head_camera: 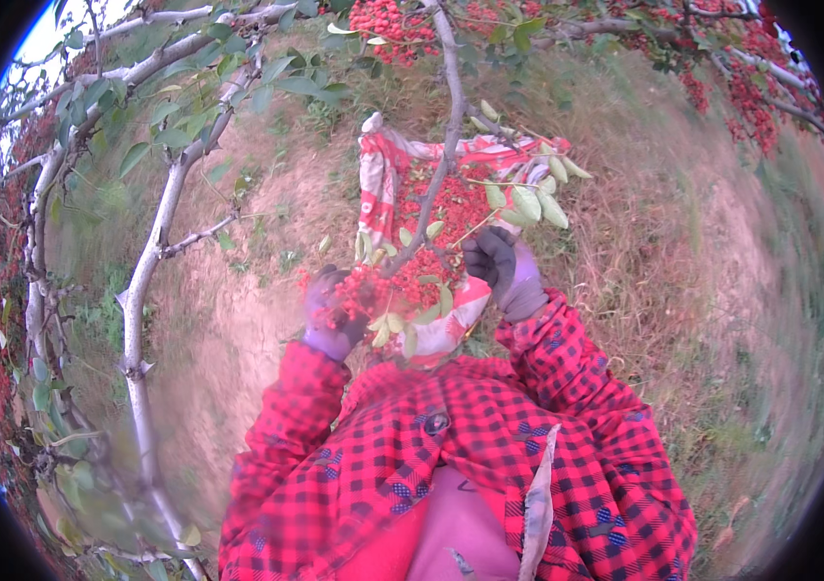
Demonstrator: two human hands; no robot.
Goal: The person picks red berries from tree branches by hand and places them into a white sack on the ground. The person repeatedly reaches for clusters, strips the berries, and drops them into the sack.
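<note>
My left hand (324,319), in a dark glove, is at a cluster of red Sichuan pepper berries (361,290) low in front of my chest. Berries and blur hide its fingers, so its grip cannot be made out. To the right, my right hand (502,270) wears a dark glove too, its fingers curled beside a leaf stem on a thorny branch (448,145). Whether they pinch anything is unclear. Beneath the branch, a red and white cloth bag (377,181) hangs or lies with its mouth wide; many picked red berries (448,200) fill it.
Pale leaves (528,203) stick out above my right hand. A thorny grey trunk (139,305) rises at left, with more branches behind it. Berry clusters (390,29) hang overhead, others at upper right (753,109). Dry grass (622,290) and bare soil (237,312) cover the ground.
</note>
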